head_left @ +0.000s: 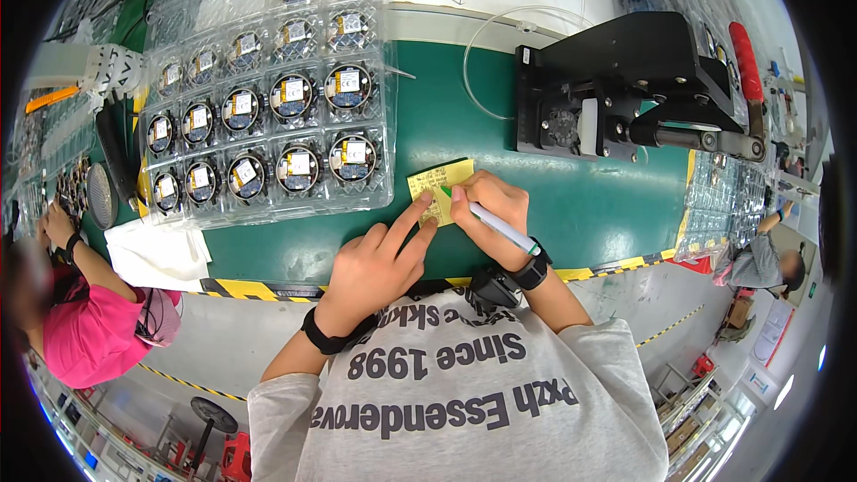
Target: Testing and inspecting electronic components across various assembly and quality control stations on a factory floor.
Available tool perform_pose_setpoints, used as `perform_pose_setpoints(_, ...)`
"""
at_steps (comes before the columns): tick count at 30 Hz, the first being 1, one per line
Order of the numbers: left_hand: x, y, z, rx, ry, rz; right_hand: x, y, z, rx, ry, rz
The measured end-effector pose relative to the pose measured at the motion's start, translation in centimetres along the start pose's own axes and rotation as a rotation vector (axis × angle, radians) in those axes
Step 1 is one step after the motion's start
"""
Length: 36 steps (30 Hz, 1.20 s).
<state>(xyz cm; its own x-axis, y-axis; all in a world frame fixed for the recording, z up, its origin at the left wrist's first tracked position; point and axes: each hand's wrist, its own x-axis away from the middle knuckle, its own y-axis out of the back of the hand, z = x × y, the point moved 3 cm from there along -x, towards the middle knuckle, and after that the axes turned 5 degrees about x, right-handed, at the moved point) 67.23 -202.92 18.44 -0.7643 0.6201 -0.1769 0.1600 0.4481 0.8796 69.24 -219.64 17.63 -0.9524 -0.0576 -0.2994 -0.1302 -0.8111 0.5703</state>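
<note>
Yellow slip pinned and pen on it, frame centre.

Left hand (pixel 379 261) fingers spread, index fingertip pressing yellow paper slip (pixel 437 187) flat on green mat (pixel 571 205). Right hand (pixel 489 207) fingers closed around white pen (pixel 500 226), green tip on the slip. Upper left: clear blister tray (pixel 259 116) of round parts, just beside the slip. Upper right: black fixture (pixel 638 89) with red handle (pixel 745 58), well apart. White cloth (pixel 161 254) at left; another person in a pink sleeve (pixel 85 335) at far left.
</note>
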Motion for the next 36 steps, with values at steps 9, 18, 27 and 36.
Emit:
perform_pose_setpoints(9, -0.1, 0.1, 0.1, 0.002, -0.004, -0.004, -0.1, -0.1, -0.1, 0.007, -0.004, -0.028)
perform_pose_setpoints(18, 0.4, 0.2, -0.2, 0.013, -0.002, 0.003, 0.4, 0.1, 0.2, 0.022, 0.016, 0.002)
perform_pose_setpoints(27, -0.3, 0.3, -0.2, -0.004, -0.006, 0.010, 0.2, 0.4, -0.3, 0.014, -0.050, -0.018)
perform_pose_setpoints(36, 1.0, 0.9, 0.3, -0.010, 0.033, 0.012, 0.7, -0.3, -0.9, -0.109, -0.221, -0.022)
